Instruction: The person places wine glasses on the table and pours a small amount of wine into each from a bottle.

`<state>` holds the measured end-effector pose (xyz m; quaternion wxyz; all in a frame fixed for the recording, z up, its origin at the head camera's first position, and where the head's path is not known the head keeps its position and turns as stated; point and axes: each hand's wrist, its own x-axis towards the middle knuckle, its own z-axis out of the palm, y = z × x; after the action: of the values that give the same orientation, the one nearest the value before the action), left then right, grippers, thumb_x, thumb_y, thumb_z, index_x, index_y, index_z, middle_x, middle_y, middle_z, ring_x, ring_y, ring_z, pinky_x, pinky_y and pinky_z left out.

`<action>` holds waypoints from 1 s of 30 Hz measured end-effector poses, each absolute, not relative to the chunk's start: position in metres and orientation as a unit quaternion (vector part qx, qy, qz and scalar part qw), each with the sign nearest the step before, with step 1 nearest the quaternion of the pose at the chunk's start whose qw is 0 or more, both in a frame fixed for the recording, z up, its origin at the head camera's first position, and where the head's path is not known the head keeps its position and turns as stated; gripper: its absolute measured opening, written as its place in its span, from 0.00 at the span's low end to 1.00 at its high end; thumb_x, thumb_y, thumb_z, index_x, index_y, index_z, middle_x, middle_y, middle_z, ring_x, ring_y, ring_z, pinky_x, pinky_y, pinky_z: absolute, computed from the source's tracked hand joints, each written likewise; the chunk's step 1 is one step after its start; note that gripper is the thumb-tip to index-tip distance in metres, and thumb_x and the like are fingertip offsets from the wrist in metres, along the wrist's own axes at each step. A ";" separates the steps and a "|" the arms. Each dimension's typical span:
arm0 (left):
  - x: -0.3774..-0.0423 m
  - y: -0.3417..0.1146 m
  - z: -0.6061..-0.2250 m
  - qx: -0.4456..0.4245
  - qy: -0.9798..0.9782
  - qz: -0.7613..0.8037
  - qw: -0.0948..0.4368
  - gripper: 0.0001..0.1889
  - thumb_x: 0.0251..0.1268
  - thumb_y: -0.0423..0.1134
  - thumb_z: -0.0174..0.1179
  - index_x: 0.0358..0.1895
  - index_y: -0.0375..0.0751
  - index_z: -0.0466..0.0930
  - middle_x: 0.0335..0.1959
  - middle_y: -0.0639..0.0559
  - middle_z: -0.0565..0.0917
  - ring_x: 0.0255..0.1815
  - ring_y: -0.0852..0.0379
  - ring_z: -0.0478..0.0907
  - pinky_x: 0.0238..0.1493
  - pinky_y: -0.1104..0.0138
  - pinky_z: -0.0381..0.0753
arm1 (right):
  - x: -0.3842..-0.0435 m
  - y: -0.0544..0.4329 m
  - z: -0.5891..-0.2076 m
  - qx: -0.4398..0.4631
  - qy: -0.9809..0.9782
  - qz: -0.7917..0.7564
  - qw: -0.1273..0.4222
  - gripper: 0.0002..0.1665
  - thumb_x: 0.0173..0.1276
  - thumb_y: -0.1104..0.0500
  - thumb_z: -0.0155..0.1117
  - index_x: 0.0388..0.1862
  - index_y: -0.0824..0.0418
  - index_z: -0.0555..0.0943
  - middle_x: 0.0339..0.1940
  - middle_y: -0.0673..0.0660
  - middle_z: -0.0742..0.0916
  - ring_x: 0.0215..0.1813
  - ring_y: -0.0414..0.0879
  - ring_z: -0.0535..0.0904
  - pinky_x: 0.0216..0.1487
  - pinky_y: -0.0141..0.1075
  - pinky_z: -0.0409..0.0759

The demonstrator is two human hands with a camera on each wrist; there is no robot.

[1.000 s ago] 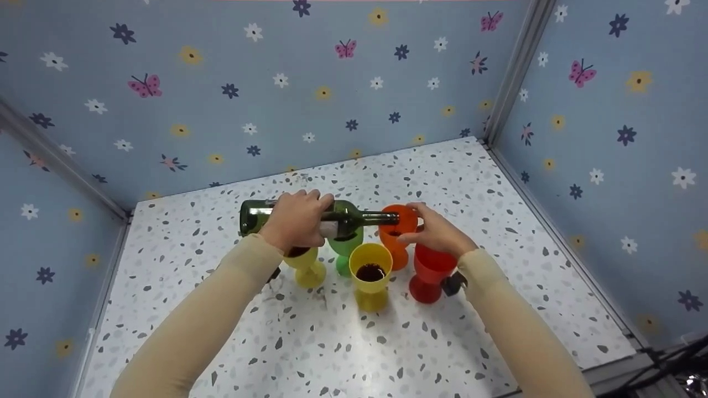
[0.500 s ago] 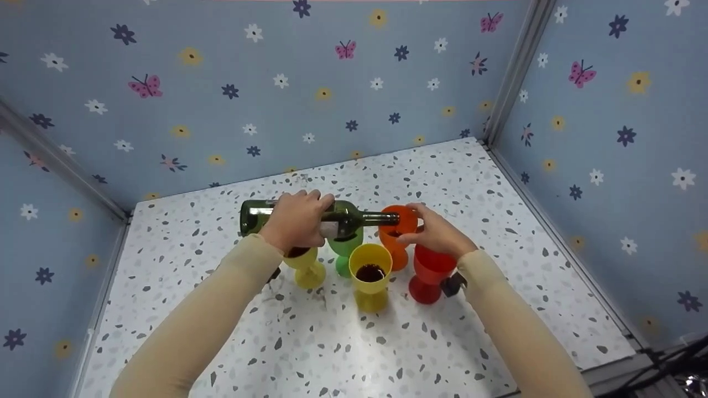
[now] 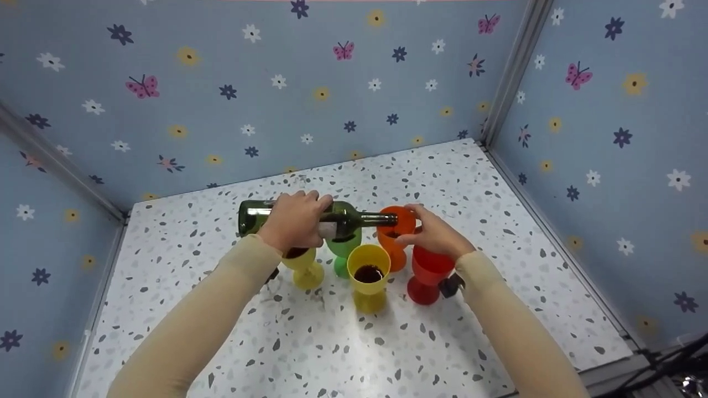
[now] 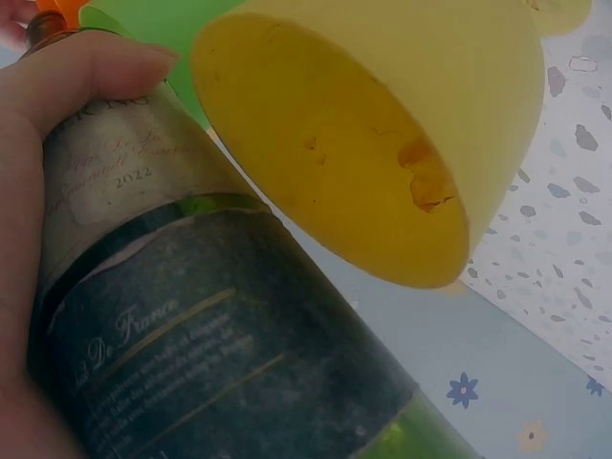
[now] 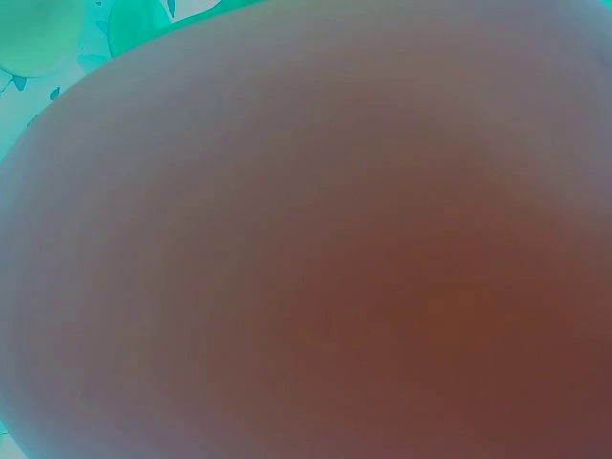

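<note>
My left hand (image 3: 296, 220) grips a green glass wine bottle (image 3: 345, 221) lying nearly level, its neck pointing right. The bottle's mouth is over the orange goblet (image 3: 395, 251), which has dark liquid inside. Thumb and fingers of my right hand (image 3: 434, 232) hold that goblet by its rim. Below the bottle stands a green goblet (image 3: 341, 268), partly covered by it. In the left wrist view the bottle's label (image 4: 143, 316) shows close up, beside a pale yellow goblet (image 4: 497, 105). The right wrist view is mostly filled by a blurred, close surface.
In front stands a yellow goblet (image 3: 369, 271) with dark liquid. A red goblet (image 3: 431, 271) is under the right wrist, and the pale yellow goblet is under the left. Flowered walls (image 3: 276, 110) enclose the speckled table (image 3: 310, 354).
Both hands, the bottle and the goblets keep their places; the whole head view has shifted very slightly.
</note>
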<state>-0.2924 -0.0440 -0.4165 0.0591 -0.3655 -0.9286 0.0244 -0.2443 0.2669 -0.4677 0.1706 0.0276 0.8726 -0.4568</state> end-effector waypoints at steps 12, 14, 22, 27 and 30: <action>-0.292 -0.045 -0.417 -0.368 -0.927 0.033 0.068 0.33 0.37 0.47 0.73 0.52 0.44 0.74 0.37 0.45 0.80 0.33 0.44 0.78 0.33 0.49 0.80 | -0.245 0.267 -0.468 0.019 0.870 -0.462 0.169 0.52 0.55 0.43 0.77 0.76 0.41 0.60 0.65 0.52 0.76 0.67 0.56 0.70 0.65 0.64 0.62; -0.292 -0.045 -0.416 -0.368 -0.926 0.033 0.072 0.32 0.37 0.47 0.73 0.52 0.43 0.75 0.37 0.45 0.79 0.33 0.44 0.78 0.32 0.49 0.80 | -0.245 0.266 -0.468 0.017 0.868 -0.466 0.168 0.51 0.56 0.44 0.77 0.76 0.42 0.61 0.64 0.52 0.76 0.66 0.56 0.70 0.65 0.63 0.63; -0.292 -0.045 -0.416 -0.363 -0.930 0.032 0.057 0.33 0.38 0.47 0.73 0.52 0.44 0.75 0.38 0.44 0.80 0.35 0.44 0.78 0.35 0.49 0.81 | -0.244 0.266 -0.468 0.019 0.868 -0.466 0.172 0.52 0.55 0.43 0.77 0.76 0.40 0.60 0.65 0.51 0.76 0.66 0.55 0.70 0.65 0.65 0.61; -0.293 -0.044 -0.416 -0.363 -0.930 0.026 0.057 0.33 0.38 0.47 0.73 0.53 0.44 0.74 0.39 0.45 0.80 0.35 0.44 0.78 0.36 0.49 0.80 | -0.243 0.267 -0.467 0.022 0.869 -0.465 0.168 0.52 0.55 0.43 0.77 0.75 0.40 0.61 0.67 0.51 0.75 0.67 0.55 0.69 0.65 0.66 0.61; -0.293 -0.045 -0.417 -0.364 -0.929 0.027 0.060 0.33 0.37 0.47 0.73 0.53 0.44 0.74 0.38 0.45 0.80 0.34 0.45 0.78 0.34 0.50 0.80 | -0.243 0.266 -0.468 0.023 0.871 -0.461 0.169 0.51 0.55 0.42 0.77 0.75 0.39 0.61 0.66 0.52 0.76 0.67 0.55 0.69 0.64 0.66 0.61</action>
<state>-0.2934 -0.0448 -0.4170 0.0597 -0.3639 -0.9291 0.0267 -0.2434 0.2664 -0.4677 0.1691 0.0231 0.8706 -0.4615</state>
